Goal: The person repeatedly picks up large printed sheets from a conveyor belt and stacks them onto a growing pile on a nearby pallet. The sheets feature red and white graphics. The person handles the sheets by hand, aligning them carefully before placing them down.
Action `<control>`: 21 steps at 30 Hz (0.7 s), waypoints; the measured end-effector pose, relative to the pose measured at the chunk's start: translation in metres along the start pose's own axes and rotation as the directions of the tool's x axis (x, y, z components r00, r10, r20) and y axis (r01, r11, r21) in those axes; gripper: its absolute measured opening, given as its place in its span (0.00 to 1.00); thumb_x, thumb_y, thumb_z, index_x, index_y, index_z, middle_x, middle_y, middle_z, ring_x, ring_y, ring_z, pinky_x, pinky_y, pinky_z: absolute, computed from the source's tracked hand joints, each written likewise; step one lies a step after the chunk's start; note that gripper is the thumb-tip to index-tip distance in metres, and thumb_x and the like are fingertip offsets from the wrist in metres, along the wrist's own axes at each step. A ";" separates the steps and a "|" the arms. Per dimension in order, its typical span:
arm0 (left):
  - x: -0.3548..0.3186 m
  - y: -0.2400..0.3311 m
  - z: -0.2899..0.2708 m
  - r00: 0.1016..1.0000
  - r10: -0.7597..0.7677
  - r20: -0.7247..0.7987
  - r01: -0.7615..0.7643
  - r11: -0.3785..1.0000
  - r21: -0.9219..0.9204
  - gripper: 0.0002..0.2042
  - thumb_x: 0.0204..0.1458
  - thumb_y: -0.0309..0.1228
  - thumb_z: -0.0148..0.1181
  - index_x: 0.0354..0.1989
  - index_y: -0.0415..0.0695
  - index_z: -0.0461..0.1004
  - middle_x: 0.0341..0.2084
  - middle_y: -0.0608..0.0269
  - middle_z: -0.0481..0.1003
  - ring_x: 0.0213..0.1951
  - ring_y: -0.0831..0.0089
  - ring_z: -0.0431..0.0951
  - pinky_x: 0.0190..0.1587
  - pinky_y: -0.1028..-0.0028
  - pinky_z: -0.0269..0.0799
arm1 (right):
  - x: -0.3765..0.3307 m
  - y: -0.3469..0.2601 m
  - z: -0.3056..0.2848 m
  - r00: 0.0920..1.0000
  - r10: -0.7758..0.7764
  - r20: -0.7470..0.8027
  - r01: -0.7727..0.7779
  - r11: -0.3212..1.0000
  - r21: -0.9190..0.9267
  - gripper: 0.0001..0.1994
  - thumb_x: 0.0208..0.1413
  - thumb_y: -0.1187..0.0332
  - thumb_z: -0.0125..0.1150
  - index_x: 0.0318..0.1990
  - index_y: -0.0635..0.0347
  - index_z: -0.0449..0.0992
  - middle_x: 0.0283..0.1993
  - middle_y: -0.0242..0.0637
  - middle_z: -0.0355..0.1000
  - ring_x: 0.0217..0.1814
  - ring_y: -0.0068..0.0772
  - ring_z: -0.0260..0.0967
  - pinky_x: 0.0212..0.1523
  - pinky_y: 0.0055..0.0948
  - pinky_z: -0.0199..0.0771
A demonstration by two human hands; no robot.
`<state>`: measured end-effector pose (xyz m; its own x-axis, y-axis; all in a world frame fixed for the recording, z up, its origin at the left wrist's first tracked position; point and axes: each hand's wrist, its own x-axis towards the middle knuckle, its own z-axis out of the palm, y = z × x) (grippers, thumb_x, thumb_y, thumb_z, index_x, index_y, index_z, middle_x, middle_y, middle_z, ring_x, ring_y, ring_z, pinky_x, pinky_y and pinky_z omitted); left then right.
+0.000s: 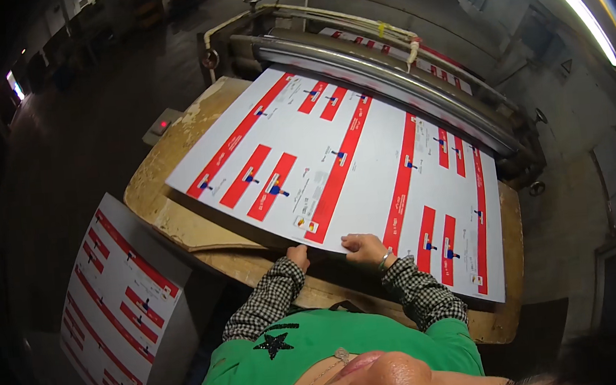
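While bent over the worn, pale wooden feed table (180,217), worked at the near edge of a large white printed sheet with long red bars and small blue marks (342,168). Lay flat, that sheet, on top of the table, its far edge up against the long grey metal roller (385,70) of the machine and its near edge just past the table's front rim. Left hand (298,257) sat at that near edge, fingers curled and tucked at the sheet's rim; could not tell whether actually pinching it. Right hand (365,247) rested just beside, palm down on the sheet's white margin, fingers loosely bent over the edge, a thin metal bangle (384,260) at the wrist. Both came out of black-and-white checked cuffs (421,292) under a green top with a black star (273,343). Beyond the roller, showed more red-and-white printed sheets (412,50) in the machine, under cream-coloured pipes. Off to the left, well apart from the table, stood a stack of the same white sheets with red bars (118,309) on a grey block. Further back on that side, glowed a small red light on a grey box (164,124). Dark concrete floor all around.
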<state>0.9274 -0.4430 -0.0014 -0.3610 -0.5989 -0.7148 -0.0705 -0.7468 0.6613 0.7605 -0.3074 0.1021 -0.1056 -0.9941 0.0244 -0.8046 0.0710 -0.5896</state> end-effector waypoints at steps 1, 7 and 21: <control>0.010 -0.001 -0.006 0.995 -0.033 0.092 0.023 0.994 0.110 0.14 0.48 0.24 0.41 0.40 0.26 0.64 0.35 0.42 0.68 0.43 0.54 0.71 0.44 0.57 0.69 | 0.005 0.009 0.001 0.999 0.033 0.023 -0.034 0.998 0.056 0.17 0.38 0.70 0.59 0.40 0.63 0.74 0.45 0.42 0.72 0.43 0.32 0.71 0.44 0.24 0.70; 0.001 -0.005 0.002 0.923 0.145 0.356 -0.073 0.975 -0.209 0.23 0.51 0.35 0.55 0.44 0.27 0.57 0.37 0.45 0.65 0.43 0.50 0.70 0.41 0.57 0.74 | 0.059 0.073 -0.001 0.969 0.185 -0.165 -0.204 0.973 -0.104 0.17 0.38 0.70 0.54 0.40 0.61 0.73 0.39 0.42 0.73 0.43 0.39 0.70 0.46 0.28 0.68; -0.016 0.003 0.001 0.902 0.069 0.425 -0.018 0.992 -0.123 0.07 0.46 0.26 0.57 0.33 0.42 0.68 0.29 0.62 0.73 0.30 0.70 0.74 0.39 0.62 0.71 | 0.025 0.055 0.017 0.976 0.101 0.191 -0.080 0.990 -0.114 0.23 0.33 0.60 0.63 0.41 0.59 0.71 0.50 0.46 0.63 0.52 0.45 0.61 0.46 0.44 0.65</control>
<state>0.9322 -0.4351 0.0122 -0.7260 -0.4690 -0.5029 0.0512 -0.7662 0.6406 0.7240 -0.3295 0.0567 -0.0722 -0.9791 -0.1899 -0.8549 0.1589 -0.4939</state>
